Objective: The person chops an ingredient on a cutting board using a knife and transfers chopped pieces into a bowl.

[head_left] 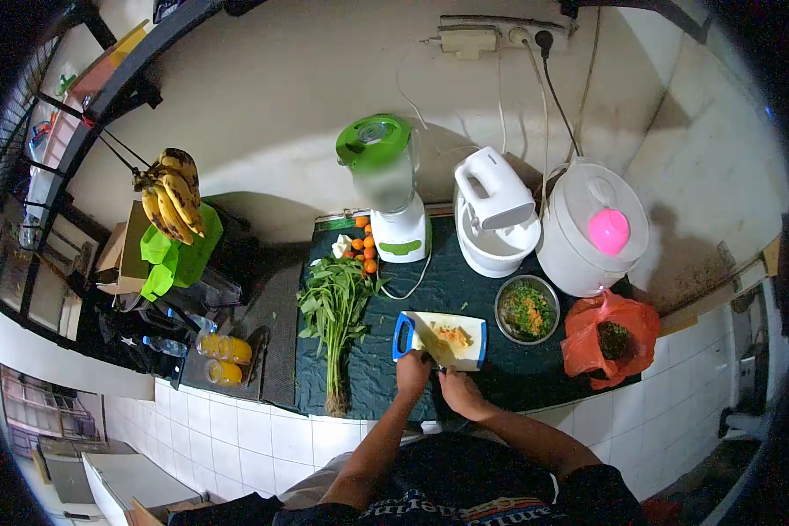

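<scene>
My left hand [413,373] is closed at the front left edge of a white cutting board [467,331] with blue ends. A small dark thing shows at its fingertips, too small to name. My right hand [461,392] is closed just to the right, at the board's front edge, close to the left one. What its fingers hold is hidden. Chopped pale orange pieces [453,337] lie in the middle of the board. Right of the board stands a metal bowl [498,326] holding chopped greens and orange bits.
Leafy greens [335,302] lie left of the board, with small orange vegetables [370,252] behind them. A green-lidded blender [401,230], white stand mixer [497,195] and white rice cooker [578,250] line the wall. A red plastic bag [635,326] sits at right. Bananas [174,202] hang at left.
</scene>
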{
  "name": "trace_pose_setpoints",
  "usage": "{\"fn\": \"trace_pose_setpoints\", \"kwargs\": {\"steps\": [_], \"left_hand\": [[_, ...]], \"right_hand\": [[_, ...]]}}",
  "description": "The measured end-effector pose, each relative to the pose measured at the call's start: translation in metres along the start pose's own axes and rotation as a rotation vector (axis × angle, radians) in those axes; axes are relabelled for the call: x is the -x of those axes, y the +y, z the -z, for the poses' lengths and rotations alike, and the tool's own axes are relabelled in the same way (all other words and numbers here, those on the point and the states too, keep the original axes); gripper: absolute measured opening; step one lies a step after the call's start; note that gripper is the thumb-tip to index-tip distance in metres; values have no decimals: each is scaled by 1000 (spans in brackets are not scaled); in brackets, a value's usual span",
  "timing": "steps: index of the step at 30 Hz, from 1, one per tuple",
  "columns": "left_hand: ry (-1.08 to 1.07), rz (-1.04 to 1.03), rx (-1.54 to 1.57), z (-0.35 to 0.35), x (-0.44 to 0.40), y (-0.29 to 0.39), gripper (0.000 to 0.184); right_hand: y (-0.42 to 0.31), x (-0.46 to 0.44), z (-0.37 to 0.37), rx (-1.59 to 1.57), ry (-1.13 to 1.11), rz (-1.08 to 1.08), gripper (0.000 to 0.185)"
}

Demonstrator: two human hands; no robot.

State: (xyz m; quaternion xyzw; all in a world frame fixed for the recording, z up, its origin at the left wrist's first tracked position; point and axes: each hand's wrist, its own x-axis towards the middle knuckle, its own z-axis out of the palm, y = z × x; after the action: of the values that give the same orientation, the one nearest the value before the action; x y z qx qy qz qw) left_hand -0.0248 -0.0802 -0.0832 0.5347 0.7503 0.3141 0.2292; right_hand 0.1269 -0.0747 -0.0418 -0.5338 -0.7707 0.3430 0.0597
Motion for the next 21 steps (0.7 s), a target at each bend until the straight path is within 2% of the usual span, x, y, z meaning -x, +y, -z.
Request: {"fn": "trace_pose_setpoints", "kwargs": {"steps": [3,6,9,14,19,21], "left_hand": [[1,18,-3,2,0,2,18],[4,37,-12,1,1,5,19],[2,47,-29,1,2,4,19],[1,55,-58,-3,0,6,19],[20,-121,45,-5,-7,1,19],[41,-96,103,-4,-9,7,19]], "right_hand": [[-2,-7,5,30,36,73,39],[2,-12,7,108,54,21,39],[15,-18,3,43,119,47,41],[19,-5,10,33,65,102,42],[21,7,22,-48,109,65,40],[27,8,30,-71,90,1,40]]}}
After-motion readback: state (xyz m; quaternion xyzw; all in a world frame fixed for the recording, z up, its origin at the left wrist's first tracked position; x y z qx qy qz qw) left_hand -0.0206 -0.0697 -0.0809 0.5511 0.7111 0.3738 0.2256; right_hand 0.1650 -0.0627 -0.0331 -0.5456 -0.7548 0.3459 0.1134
